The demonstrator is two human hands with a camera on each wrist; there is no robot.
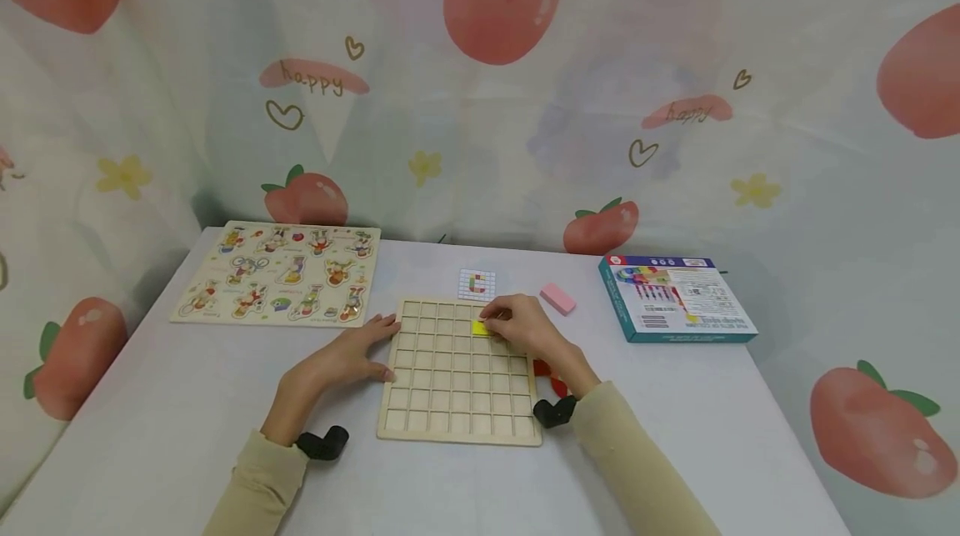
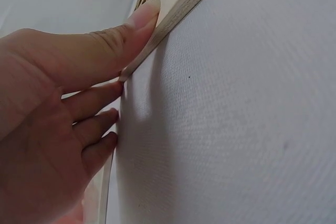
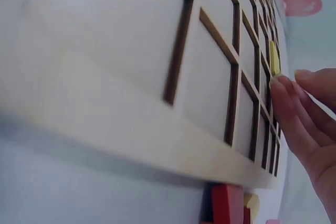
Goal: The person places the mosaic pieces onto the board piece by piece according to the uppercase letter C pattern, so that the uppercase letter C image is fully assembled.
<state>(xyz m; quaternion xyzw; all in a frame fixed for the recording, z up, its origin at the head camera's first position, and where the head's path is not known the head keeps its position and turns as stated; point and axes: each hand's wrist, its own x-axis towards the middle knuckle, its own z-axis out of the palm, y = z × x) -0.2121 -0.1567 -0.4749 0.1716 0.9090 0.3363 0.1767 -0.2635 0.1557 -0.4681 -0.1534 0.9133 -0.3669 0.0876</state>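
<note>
A square wooden grid board (image 1: 459,441) lies flat on the white table. Along its left edge rests my left hand (image 1: 347,357), fingers extended and spread towards the upper corner; the left wrist view shows the thumb (image 2: 128,35) on the wooden rim. My right hand (image 1: 525,326) reaches over the board's upper right part. Its fingertips touch a yellow tile (image 1: 479,328) at a top-row cell. From the right wrist, the thumb appears apart from the yellow tile (image 3: 274,59). Above the board lies a small pattern card (image 1: 477,284) with a coloured figure.
Red pieces (image 1: 558,387) lie beside the board's right edge, partly hidden by my right forearm. A pink block (image 1: 557,298) sits past the upper right corner. A wooden picture puzzle (image 1: 270,294) lies back left, a teal-edged box (image 1: 675,303) back right. A patterned curtain (image 1: 465,144) hangs behind.
</note>
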